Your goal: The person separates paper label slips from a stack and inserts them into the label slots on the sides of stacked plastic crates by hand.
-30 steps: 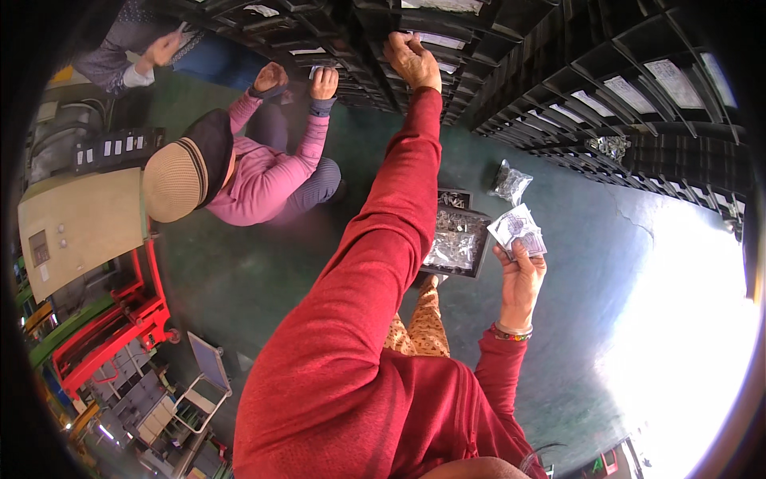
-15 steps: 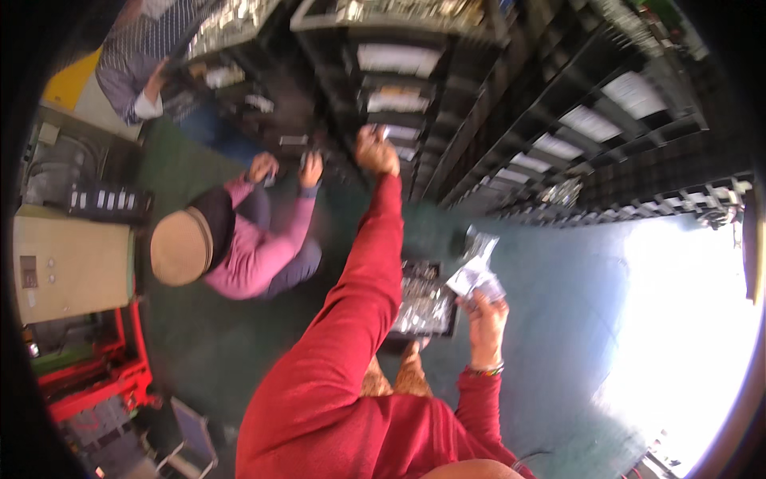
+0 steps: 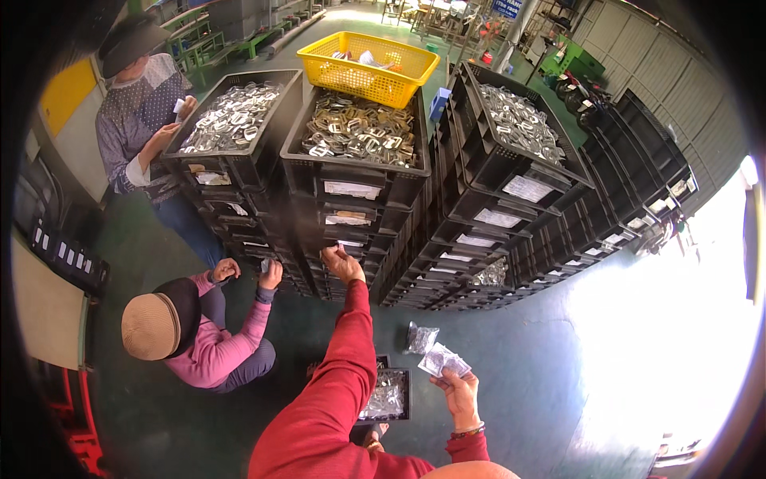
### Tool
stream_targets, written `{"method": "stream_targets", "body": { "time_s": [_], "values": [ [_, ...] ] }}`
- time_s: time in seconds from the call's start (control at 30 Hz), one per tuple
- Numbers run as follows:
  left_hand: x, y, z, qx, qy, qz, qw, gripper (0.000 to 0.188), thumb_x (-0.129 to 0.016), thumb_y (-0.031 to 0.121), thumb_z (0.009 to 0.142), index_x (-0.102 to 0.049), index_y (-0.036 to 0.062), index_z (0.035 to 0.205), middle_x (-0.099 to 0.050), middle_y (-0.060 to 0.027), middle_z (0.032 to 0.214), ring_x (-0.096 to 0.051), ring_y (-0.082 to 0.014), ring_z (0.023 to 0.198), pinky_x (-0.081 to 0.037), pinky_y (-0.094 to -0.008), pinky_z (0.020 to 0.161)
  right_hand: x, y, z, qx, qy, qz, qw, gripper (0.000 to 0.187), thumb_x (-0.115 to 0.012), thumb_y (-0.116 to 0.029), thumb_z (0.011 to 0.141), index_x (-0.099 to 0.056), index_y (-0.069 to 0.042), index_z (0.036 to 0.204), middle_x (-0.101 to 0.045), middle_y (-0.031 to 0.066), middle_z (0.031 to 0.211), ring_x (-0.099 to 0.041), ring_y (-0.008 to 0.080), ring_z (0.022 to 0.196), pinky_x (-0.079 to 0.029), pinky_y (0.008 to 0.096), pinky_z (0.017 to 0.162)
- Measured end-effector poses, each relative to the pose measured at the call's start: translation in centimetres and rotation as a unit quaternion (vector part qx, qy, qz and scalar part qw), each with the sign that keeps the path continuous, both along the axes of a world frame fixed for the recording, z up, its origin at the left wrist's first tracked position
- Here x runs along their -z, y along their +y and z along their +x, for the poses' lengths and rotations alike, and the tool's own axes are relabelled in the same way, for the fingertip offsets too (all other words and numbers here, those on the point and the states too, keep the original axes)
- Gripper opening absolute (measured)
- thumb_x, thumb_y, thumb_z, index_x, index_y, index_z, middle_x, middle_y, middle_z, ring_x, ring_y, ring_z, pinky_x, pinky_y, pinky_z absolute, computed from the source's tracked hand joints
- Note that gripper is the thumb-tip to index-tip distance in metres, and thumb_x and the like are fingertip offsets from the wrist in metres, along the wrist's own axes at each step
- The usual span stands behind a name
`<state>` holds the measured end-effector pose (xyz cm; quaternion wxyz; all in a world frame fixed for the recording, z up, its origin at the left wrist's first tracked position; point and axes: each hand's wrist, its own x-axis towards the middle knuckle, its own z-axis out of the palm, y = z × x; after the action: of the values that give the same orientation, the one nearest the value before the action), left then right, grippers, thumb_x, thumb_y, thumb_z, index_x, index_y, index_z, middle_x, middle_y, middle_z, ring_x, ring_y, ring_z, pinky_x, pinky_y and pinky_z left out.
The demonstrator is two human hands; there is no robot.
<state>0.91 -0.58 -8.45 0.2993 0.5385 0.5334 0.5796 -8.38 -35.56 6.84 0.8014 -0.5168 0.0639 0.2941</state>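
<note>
My left hand (image 3: 343, 264) reaches out to the front of the middle stack of black crates. Its fingers are pinched on a small white paper label (image 3: 348, 244) at one crate's face; the fingertips partly cover it. In my right hand (image 3: 459, 397), held low over the floor, is a fanned bunch of white paper slips (image 3: 444, 361), gripped between thumb and fingers. Just beyond the slips a clear plastic bag (image 3: 420, 338) with greyish contents lies on the floor. By my feet stands a black crate (image 3: 408, 397) of shiny metal pieces, partly behind my left sleeve.
Tall stacks of black crates (image 3: 351, 172) stand ahead, topped with metal buckles (image 3: 359, 128). A yellow basket (image 3: 367, 70) sits on the middle stack. At left a person in pink (image 3: 227, 327) crouches close to my left arm; another person (image 3: 148, 128) stands behind.
My view has tilted up, bringing the crate tops and yellow basket into sight. My left hand stays at the crate fronts, and my right hand still holds the slips.
</note>
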Motion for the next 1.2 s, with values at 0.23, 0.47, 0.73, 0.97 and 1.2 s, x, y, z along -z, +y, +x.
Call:
{"method": "stream_targets", "body": {
  "time_s": [0.23,0.47,0.73,0.97,1.2],
  "values": [
    [-0.6,1.4,-0.6,0.065,-0.193,-0.026,0.979,0.030,-0.070,0.008,0.074,-0.051,0.0027,0.095,-0.060,-0.0081,0.082,-0.056,-0.0210,0.068,-0.046,-0.0346,0.060,1.3,0.9,0.2,-0.010,0.013,0.011,1.000,0.026,-0.058,0.005,0.079,-0.055,0.005,0.104,-0.062,0.0132,0.096,-0.063,0.0244,0.083,-0.057,0.0373,0.067],
    [1.5,2.2,-0.5,0.018,-0.028,-0.080,0.996,0.017,-0.070,0.012,0.073,-0.056,0.0050,0.080,-0.058,-0.0094,0.075,-0.056,-0.0211,0.069,-0.044,-0.0338,0.061,1.4,0.1,-0.3,-0.004,0.014,0.037,0.999,0.023,-0.058,0.004,0.079,-0.055,0.007,0.102,-0.063,0.0139,0.094,-0.063,0.0248,0.081,-0.057,0.0371,0.066],
    [1.1,-0.8,-0.9,0.013,0.015,-0.006,1.000,0.017,-0.063,0.015,0.077,-0.056,0.0023,0.086,-0.058,-0.0149,0.082,-0.055,-0.0324,0.078,-0.043,-0.0414,0.070,1.5,0.1,0.5,0.000,-0.028,0.007,1.000,0.026,-0.054,0.005,0.079,-0.054,0.004,0.105,-0.061,0.0117,0.098,-0.061,0.0221,0.087,-0.055,0.0381,0.069],
    [-1.2,2.4,0.6,0.032,-0.101,-0.011,0.994,0.036,-0.076,0.010,0.064,-0.056,0.0029,0.094,-0.064,-0.0103,0.083,-0.062,-0.0245,0.070,-0.049,-0.0327,0.065,0.3,0.3,1.2,0.023,-0.015,-0.010,1.000,0.019,-0.056,0.001,0.082,-0.058,0.002,0.102,-0.063,0.0101,0.094,-0.063,0.0215,0.081,-0.055,0.0351,0.069],
    [2.2,0.9,-0.3,0.083,-0.159,0.011,0.984,0.014,-0.070,0.003,0.069,-0.059,0.0029,0.076,-0.060,-0.0078,0.071,-0.058,-0.0171,0.065,-0.047,-0.0301,0.061,4.9,-1.6,-1.2,0.040,0.054,0.008,0.998,0.021,-0.058,0.002,0.081,-0.058,0.001,0.101,-0.063,0.0095,0.094,-0.062,0.0199,0.082,-0.056,0.0343,0.068]
  ]
}}
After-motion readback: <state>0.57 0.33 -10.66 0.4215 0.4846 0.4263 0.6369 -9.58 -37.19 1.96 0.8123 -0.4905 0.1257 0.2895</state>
